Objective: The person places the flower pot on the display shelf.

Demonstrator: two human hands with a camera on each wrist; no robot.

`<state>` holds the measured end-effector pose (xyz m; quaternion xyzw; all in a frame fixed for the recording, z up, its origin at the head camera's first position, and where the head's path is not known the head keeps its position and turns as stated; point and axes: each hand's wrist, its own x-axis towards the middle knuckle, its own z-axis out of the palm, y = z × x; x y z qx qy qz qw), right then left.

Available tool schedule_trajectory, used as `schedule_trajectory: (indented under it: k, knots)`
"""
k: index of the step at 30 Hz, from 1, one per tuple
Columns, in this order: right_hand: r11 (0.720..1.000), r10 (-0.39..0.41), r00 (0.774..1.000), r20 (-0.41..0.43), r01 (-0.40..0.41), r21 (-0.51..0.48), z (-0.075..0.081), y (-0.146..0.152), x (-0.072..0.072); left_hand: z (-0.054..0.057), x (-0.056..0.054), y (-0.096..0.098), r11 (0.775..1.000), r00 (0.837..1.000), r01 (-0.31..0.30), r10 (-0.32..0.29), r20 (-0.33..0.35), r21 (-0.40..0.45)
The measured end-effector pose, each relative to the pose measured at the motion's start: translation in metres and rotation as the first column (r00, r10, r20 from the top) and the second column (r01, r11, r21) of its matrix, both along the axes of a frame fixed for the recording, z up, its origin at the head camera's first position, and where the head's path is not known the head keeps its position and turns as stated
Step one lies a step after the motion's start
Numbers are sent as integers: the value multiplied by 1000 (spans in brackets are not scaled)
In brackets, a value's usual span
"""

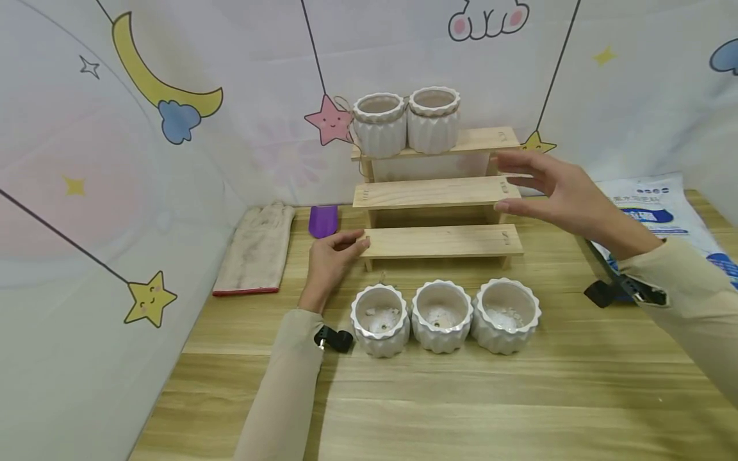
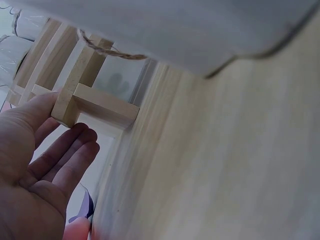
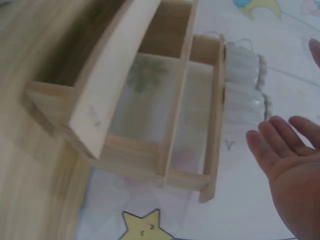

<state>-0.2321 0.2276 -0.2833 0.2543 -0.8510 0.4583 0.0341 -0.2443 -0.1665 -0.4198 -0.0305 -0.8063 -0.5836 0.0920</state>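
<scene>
A three-step wooden plant stand (image 1: 444, 242) stands against the backdrop. At the left end of its lowest board, my left hand (image 1: 331, 266) grips the edge between thumb and fingers; in the left wrist view, the thumb and fingers (image 2: 75, 162) meet the board's end. My right hand (image 1: 562, 192) hovers to the right of the stand, apart from it, with fingers extended and nothing held. Two white ribbed pots (image 1: 378, 128) with twine sit on the top board. In front of the stand is a row of three white pots (image 1: 442, 320) with pale bits at the bottom.
A cloth glove (image 1: 256, 250) and a purple scoop (image 1: 323, 221) lie left of the stand. On the right, a white printed bag (image 1: 663, 211) rests on a dark item that is partly hidden. The wood-grain table (image 1: 450, 410) extends toward me.
</scene>
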Motion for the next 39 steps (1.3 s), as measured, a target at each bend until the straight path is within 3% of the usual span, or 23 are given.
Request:
schedule_trajectory:
  k: [9, 15, 24, 39]
  knots:
    - [994, 88, 996, 34, -90, 56, -31, 13, 40, -1, 1, 0, 1000, 1000, 8, -9, -13, -15]
    - [988, 154, 987, 49, -155, 27, -50, 21, 56, 0, 0, -1, 1000, 1000, 11, -11, -17, -16]
    - [964, 266, 962, 53, -267, -3, -74, 28, 70, 0, 0, -1, 1000, 1000, 13, -13, -6, -13]
    - [962, 248, 963, 101, -257, 91, -93, 32, 83, 0, 1, 0, 1000, 1000, 13, -13, -4, -3]
